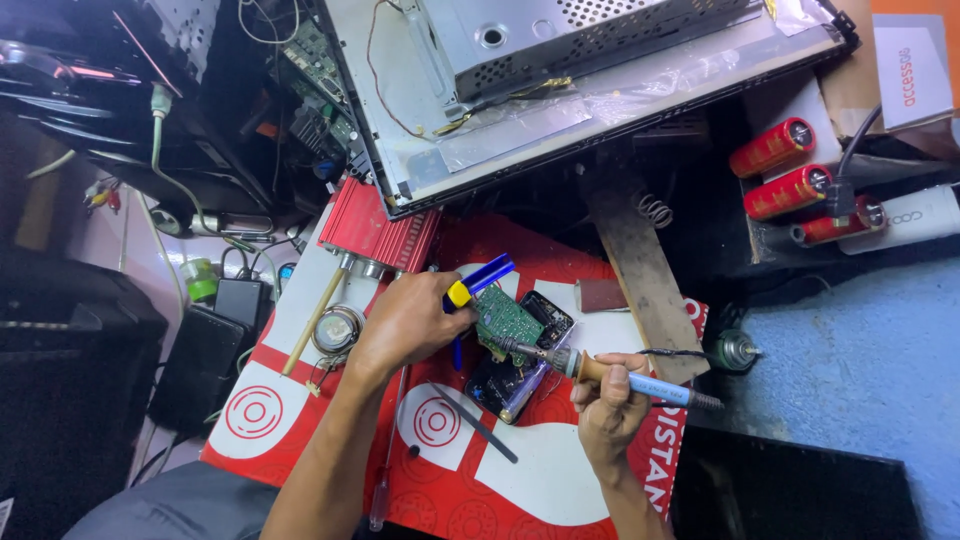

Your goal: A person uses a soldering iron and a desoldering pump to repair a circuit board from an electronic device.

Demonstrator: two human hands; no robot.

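Observation:
My left hand is closed around a blue and yellow desoldering pump, its tip near a small green circuit board. The board is tilted up out of a small dark device case lying on a red and white mat. My right hand grips a soldering iron with a blue handle. Its metal tip touches the lower edge of the green board.
A red finned metal amplifier case and a small round speaker lie left of my hands. A wooden plank, a large opened metal chassis and three red cylindrical capacitors are behind. A thin black rod lies on the mat.

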